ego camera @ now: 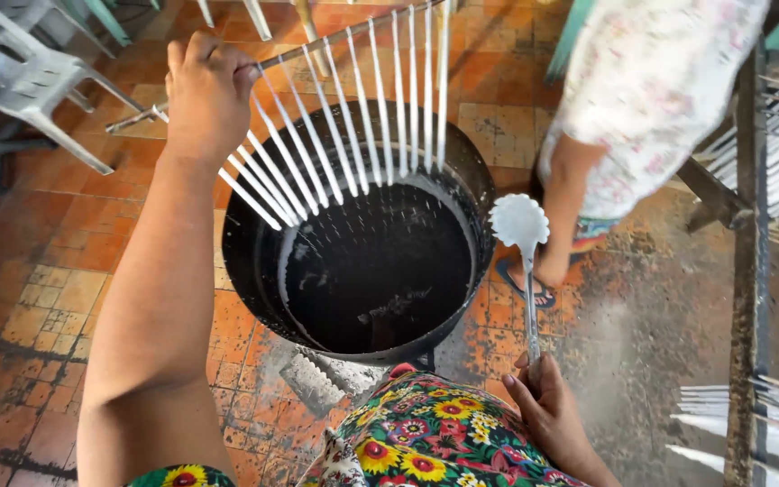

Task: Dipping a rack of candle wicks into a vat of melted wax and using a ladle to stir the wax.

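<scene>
— Head camera: how far along?
— Left hand [205, 95] grips the rod [227, 77] of white-coated candles [353, 135], dripping above the pot [254, 271]; right hand [547, 410] clasps a ladle [520, 225] beside it. More coating probably remains.

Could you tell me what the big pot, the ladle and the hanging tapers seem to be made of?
Big pot: dark, sooty metal, apparently. Ladle in the right hand: grey metal handle, bowl coated white. Hanging tapers under the left hand: matte white, probably wax.
</scene>
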